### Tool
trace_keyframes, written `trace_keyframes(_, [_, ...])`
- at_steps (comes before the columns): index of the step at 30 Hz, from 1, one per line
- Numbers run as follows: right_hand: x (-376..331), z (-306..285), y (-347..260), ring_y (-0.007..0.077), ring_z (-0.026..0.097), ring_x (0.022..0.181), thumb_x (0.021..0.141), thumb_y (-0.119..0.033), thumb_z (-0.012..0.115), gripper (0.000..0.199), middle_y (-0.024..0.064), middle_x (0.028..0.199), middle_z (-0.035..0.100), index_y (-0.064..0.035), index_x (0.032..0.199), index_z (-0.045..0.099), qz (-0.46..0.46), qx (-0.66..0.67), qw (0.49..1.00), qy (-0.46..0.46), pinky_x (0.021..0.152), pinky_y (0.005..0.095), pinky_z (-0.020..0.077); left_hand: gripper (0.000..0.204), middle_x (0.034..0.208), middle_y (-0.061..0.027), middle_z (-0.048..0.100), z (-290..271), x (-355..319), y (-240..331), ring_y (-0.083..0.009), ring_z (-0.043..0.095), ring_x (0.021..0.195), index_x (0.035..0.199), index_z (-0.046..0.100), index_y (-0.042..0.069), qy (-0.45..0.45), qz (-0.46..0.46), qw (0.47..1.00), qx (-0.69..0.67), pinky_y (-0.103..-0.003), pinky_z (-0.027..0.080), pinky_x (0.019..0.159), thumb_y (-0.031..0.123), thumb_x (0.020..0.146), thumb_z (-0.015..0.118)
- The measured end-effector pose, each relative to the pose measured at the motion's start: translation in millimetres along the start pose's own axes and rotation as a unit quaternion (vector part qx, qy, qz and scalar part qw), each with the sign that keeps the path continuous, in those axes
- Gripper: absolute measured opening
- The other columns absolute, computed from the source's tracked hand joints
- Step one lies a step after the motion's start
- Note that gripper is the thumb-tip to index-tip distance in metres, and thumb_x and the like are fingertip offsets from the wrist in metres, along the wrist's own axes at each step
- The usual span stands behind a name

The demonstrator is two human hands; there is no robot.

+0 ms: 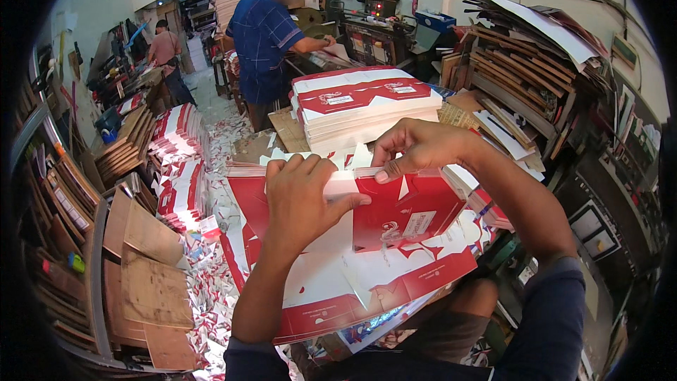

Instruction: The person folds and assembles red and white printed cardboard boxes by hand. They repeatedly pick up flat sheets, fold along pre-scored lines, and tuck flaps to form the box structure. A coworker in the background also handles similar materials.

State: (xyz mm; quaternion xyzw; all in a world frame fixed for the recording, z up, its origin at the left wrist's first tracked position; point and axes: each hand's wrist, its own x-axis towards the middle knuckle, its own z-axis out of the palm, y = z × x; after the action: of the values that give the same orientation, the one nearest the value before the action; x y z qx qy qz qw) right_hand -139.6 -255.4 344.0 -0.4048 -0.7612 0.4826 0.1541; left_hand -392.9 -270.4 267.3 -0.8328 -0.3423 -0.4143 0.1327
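Observation:
A thick stack of red and white printed card sheets [409,215] stands on edge in front of me. My left hand [302,194] wraps over its top edge, thumb pressed against the near face and pointing right. On the right part of the same edge, my right hand [416,149] pinches the sheets, with its thumb in front and curled fingers behind. Small white card flaps [352,157] stick up between the two hands. Beneath the upright stack lie flat sheets [367,286] of the same print, spread toward my knees.
A tall pile of printed sheets [367,102] stands just beyond my hands. More piles [180,190] line the left, beside paper scraps [211,303] on the floor. Wooden boards [522,70] are stacked at right. A person in a blue shirt [257,35] works by a machine; another person [166,56] stands farther back.

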Motion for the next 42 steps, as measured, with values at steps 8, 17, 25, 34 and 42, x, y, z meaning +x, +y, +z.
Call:
trace_keyframes(8, [0.7,3.9,18.6,0.0083,0.064,0.080,0.085,-0.017,0.083,0.024,0.0029,0.088,0.073,-0.0008,0.100,0.075,0.027,0.122,0.991,-0.040,0.074,0.0226,0.0490,0.065,0.081,-0.0027,0.063,1.8,-11.2,-1.0,-0.0221,0.057,0.078,0.088,0.070,0.010,0.028,0.034,0.998,-0.033,-0.039,0.035,0.076,0.070,0.066,0.078])
trace_keyframes(17, [-57.0,18.8,-16.7,0.0219,0.069,0.092,0.084,-0.029,0.083,0.045,0.0143,0.103,0.071,0.0010,0.114,0.068,-0.103,-0.264,0.926,0.251,0.085,0.0352,0.0542,0.071,0.089,-0.0068,0.065,-3.6,2.2,-0.3,-0.0273,0.059,0.088,0.092,0.070,0.007,-0.028,-0.042,0.999,0.001,-0.042,0.037,0.084,0.073,0.068,0.076])
trace_keyframes(25, [-59.8,35.3,12.2,0.0235,0.068,0.083,0.085,-0.020,0.078,0.031,0.0188,0.091,0.070,0.0016,0.105,0.069,-0.032,-0.182,0.943,0.275,0.071,0.0356,0.0529,0.058,0.111,-0.0139,0.066,1.9,27.3,38.7,-0.0299,0.061,0.109,0.122,0.063,0.005,0.007,0.039,0.998,-0.041,-0.045,0.038,0.091,0.050,0.086,0.073])
trace_keyframes(34, [-65.7,38.9,36.2,0.0279,0.066,0.071,0.084,-0.023,0.083,0.036,0.0181,0.085,0.069,0.0022,0.105,0.067,-0.052,-0.202,0.933,0.293,0.066,0.0381,0.0501,0.041,0.089,-0.0104,0.068,22.4,34.4,44.0,-0.0275,0.065,0.087,0.099,0.070,0.006,-0.061,0.007,0.998,-0.021,-0.044,0.035,0.086,0.045,0.085,0.073])
trace_keyframes(42, [-59.9,46.6,61.5,0.0260,0.064,0.066,0.087,-0.022,0.081,0.034,0.0185,0.080,0.066,0.0000,0.107,0.064,-0.070,-0.179,0.915,0.354,0.061,0.0376,0.0485,0.028,0.086,-0.0100,0.068,42.4,39.0,52.5,-0.0263,0.063,0.084,0.092,0.071,0.005,-0.003,-0.004,0.998,-0.064,-0.044,0.035,0.089,0.032,0.085,0.069])
